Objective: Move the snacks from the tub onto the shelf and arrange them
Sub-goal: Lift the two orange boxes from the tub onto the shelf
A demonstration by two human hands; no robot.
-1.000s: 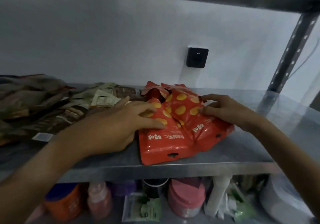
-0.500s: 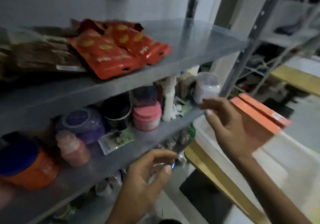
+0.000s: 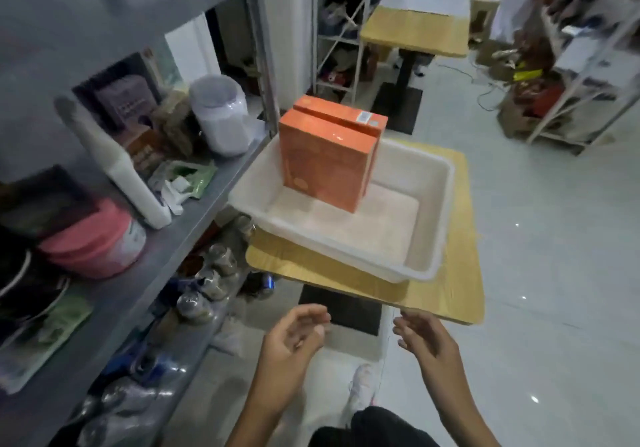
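Behind the front orange box (image 3: 323,166), a second box (image 3: 341,117), mostly hidden.

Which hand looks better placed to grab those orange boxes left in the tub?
Probably the right hand: it hovers open, roughly below the tub, while the left hand sits further toward the shelf. The two orange boxes may need both.
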